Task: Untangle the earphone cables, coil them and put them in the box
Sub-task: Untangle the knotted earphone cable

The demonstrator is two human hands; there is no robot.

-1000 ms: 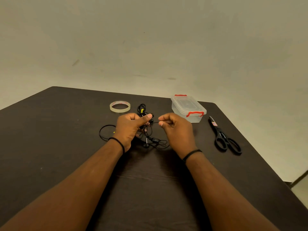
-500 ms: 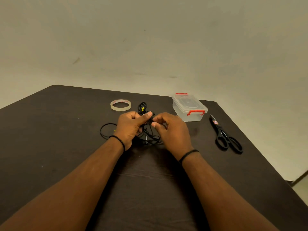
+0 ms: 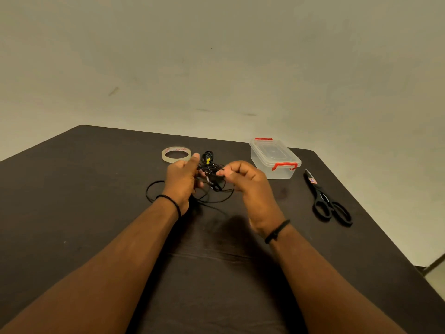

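Observation:
A tangle of black earphone cables with a small yellow tie hangs between both hands above the dark table. My left hand grips the left side of the bundle, thumb raised. My right hand pinches a strand at the bundle's right side. Loose cable loops trail onto the table under and to the left of the hands. The clear plastic box with red clips stands shut, right of the hands at the table's far edge.
A roll of clear tape lies beyond my left hand. Black scissors lie to the right of the box, near the table's right edge. A plain wall stands behind the table.
Both hands have lifted the tangle a little off the table. My right hand moved in to the bundle, then pulled slightly right with a strand pinched.

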